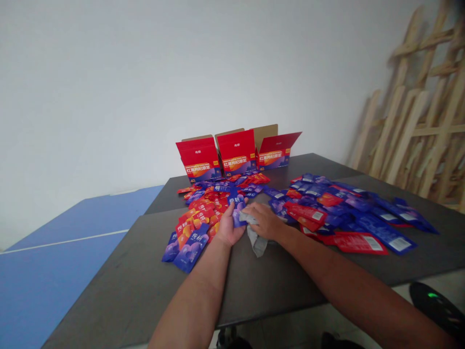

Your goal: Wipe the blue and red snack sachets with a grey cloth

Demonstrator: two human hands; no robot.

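Observation:
In the head view, my left hand (229,228) is closed on a purple-blue pouch (236,206), holding it upright with its printed front toward me. My right hand (263,220) grips a grey cloth (257,242), whose loose end hangs down toward the tabletop. The cloth is against or very close to the pouch's right edge. To the left of my hands lies a heap of red and blue pouches (199,215), fronts up. A second pile of red and blue pouches (334,203) lies to the right, many with barcodes showing.
Three red cartons with raised flaps (238,154) stand at the back of the dark grey table (134,276). A blue table with a white line (69,261) adjoins at left. Wooden frames (417,121) lean against the wall at right. A black object with a green light (434,303) sits below right.

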